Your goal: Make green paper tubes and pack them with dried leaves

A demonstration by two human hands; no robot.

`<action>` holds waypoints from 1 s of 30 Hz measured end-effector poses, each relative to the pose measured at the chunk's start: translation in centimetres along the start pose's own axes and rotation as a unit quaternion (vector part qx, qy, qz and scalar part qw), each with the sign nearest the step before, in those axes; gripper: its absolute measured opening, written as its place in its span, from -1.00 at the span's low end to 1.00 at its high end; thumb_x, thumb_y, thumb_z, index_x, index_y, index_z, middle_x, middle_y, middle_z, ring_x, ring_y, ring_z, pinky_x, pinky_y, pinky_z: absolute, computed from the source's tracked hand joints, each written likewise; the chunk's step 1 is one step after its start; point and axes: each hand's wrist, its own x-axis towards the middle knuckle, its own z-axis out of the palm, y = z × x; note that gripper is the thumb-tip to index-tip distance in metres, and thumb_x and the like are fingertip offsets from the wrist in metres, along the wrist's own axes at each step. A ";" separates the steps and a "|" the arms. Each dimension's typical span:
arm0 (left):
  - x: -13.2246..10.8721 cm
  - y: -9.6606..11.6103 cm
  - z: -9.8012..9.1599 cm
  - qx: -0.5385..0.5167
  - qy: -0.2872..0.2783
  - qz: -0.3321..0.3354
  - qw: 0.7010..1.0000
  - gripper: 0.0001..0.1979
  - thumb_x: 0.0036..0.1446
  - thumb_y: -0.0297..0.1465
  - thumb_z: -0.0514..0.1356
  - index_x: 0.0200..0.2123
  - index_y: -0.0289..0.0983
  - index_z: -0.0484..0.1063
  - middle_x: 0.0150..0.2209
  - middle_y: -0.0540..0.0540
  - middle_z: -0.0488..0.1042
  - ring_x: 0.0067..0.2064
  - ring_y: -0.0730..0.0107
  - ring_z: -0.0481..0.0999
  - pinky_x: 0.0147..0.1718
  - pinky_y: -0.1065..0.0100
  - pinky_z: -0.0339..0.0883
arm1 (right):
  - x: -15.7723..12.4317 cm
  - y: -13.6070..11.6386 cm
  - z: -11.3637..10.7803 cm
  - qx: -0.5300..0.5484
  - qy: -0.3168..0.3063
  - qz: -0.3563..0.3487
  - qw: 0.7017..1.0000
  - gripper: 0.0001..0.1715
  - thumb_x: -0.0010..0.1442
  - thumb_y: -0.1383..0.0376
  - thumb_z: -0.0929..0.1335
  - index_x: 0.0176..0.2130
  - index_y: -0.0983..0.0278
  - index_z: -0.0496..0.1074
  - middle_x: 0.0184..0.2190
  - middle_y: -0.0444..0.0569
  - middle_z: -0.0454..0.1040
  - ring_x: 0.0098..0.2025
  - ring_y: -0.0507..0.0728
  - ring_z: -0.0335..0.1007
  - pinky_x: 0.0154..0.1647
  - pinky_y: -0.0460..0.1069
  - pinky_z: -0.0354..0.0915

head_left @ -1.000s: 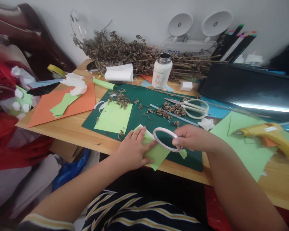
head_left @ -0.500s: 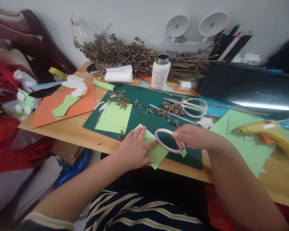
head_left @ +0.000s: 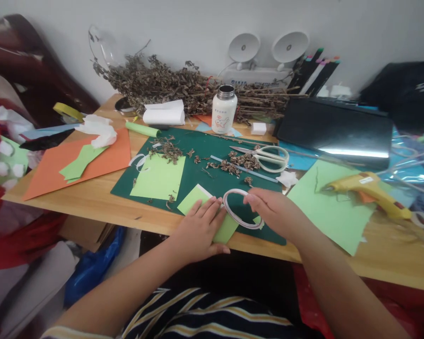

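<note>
My left hand (head_left: 198, 230) lies flat with fingers stretched out on a light green paper sheet (head_left: 194, 197) at the near edge of the dark green cutting mat (head_left: 205, 172). My right hand (head_left: 273, 212) grips a thin white ring of tape (head_left: 233, 209), tilted over the mat just right of the left fingertips. The ring's left end sits at the edge of the paper sheet. A small green scrap (head_left: 257, 221) shows under the right hand.
White scissors (head_left: 268, 157) and dried plant bits (head_left: 240, 162) lie further back on the mat, with another green sheet (head_left: 159, 176) at left. A yellow glue gun (head_left: 371, 190) rests on green paper at right. A white bottle (head_left: 223, 109), dried branches (head_left: 183, 87), orange paper (head_left: 77, 157) and a black laptop (head_left: 335, 132) lie around.
The view has shifted, so everything sits further left. My right hand has lowered the tape ring closer to the mat and paper; my left hand stays flat on the sheet.
</note>
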 end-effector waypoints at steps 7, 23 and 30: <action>-0.1 -0.1 0.1 -0.016 0.012 0.001 1.000 -0.17 0.01 0.12 -0.26 0.17 -0.36 0.00 0.22 -0.28 0.00 0.24 0.05 -0.12 0.15 0.07 -0.22 | -1.2 -0.5 2.0 -0.056 0.087 -0.077 0.992 -0.57 0.21 0.24 0.11 0.04 0.25 0.24 -0.05 0.03 0.42 -0.14 0.16 0.41 -0.24 0.00 0.31; 0.2 0.3 -0.2 0.005 -0.003 0.001 1.000 -0.27 0.02 0.10 -0.18 0.16 -0.20 0.03 0.23 -0.30 -0.06 0.24 0.00 -0.11 0.11 0.02 -0.17 | -0.7 -0.8 0.3 -0.239 -0.001 -0.196 0.951 -0.62 0.17 0.36 0.15 -0.05 0.17 0.35 -0.29 -0.05 0.53 -0.34 0.08 0.45 -0.41 -0.10 0.24; 0.2 0.5 -0.4 -0.002 -0.009 -0.007 1.000 -0.31 0.02 0.07 -0.12 0.17 -0.12 0.00 0.24 -0.28 -0.07 0.23 -0.04 -0.10 0.10 -0.02 -0.16 | -0.6 -0.8 0.1 -0.247 -0.048 -0.180 0.951 -0.64 0.16 0.35 0.17 -0.07 0.16 0.35 -0.31 -0.07 0.52 -0.34 0.07 0.43 -0.42 -0.12 0.21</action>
